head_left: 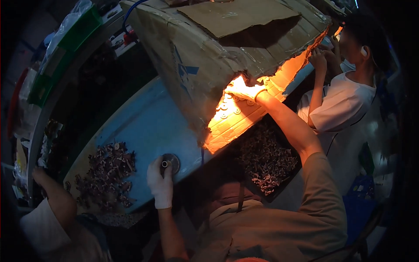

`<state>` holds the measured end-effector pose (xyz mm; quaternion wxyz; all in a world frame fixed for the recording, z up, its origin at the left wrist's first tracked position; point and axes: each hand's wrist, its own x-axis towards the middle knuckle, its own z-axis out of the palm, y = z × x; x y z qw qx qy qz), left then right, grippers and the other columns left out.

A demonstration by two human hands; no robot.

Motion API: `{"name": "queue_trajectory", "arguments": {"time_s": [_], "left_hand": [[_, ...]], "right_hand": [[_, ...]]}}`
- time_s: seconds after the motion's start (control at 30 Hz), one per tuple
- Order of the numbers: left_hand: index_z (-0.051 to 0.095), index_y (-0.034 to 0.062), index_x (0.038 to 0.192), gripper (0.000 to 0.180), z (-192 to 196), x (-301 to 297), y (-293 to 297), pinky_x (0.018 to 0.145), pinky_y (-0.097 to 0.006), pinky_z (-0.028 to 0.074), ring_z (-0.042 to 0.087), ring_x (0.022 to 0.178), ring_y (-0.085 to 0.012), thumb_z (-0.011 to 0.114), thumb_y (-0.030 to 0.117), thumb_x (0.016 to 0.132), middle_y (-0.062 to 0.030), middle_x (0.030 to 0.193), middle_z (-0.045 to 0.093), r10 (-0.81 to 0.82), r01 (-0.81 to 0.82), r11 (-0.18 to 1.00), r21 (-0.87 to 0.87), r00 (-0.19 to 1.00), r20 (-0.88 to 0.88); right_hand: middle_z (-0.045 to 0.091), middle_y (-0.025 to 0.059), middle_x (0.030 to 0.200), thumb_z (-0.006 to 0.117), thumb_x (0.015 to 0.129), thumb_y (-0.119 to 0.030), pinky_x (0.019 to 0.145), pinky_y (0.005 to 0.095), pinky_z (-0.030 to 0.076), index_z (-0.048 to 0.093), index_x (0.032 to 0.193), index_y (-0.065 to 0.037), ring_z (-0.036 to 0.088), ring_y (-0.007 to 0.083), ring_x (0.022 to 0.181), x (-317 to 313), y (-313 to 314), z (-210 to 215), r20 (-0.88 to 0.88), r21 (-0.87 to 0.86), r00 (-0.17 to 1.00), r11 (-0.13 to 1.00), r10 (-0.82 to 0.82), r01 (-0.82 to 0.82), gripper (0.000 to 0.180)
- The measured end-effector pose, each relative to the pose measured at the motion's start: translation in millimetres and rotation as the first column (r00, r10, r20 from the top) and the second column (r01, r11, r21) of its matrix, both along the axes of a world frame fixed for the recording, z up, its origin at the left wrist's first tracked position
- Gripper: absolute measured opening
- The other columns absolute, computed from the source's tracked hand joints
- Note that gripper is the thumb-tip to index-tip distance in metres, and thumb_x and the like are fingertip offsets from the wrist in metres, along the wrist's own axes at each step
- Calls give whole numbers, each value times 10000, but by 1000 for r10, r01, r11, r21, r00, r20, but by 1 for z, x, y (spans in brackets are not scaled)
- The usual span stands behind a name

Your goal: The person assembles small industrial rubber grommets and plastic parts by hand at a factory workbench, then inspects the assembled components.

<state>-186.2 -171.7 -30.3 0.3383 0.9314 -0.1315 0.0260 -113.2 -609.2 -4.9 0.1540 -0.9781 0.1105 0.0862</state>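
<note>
My left hand [160,185], in a white glove, is at the front edge of the blue tabletop. Its thumb and fingers close around a short dark tube [164,164] with a round open top. Beside them lies a round grey metal disc [174,163], partly covered by the hand. My right hand [248,91], also gloved, reaches through the torn opening of a large cardboard box [192,74] into bright orange light. Glare washes out its fingers, so whether they hold anything cannot be told. Small ring-shaped pieces [224,116] lie on the lit cardboard floor below it.
A heap of small brownish metal parts [111,172] covers the table's left end. A dark tray of similar parts [268,159] sits below my right forearm. One person [345,96] works at the right; another person's arm [56,196] shows at the left. Green bins [80,28] line a shelf.
</note>
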Motion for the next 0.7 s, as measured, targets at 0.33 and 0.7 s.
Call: {"name": "queue_trajectory", "arguments": {"time_s": [0.33,0.7], "left_hand": [[612,-25,1331,415,9,-14,-10,932,-403,531,661,1061,-313,705,131,957,-187,1289,619,26,-23,993,-112,999,23],[541,-27,1407,470,19,-82,-59,830,-332,604,698,1011,-202,483,339,1118,-138,1201,665,-603,-410,342,-845,595,-532]], "right_hand": [[686,200,1138,633,988,-400,946,475,521,710,1089,-64,642,373,1096,-35,-11,-9,298,-305,909,931,292,-199,359],[671,71,1035,679,893,-214,707,401,574,683,1066,-94,696,272,875,-171,184,9,455,-180,601,728,658,-661,211]]}}
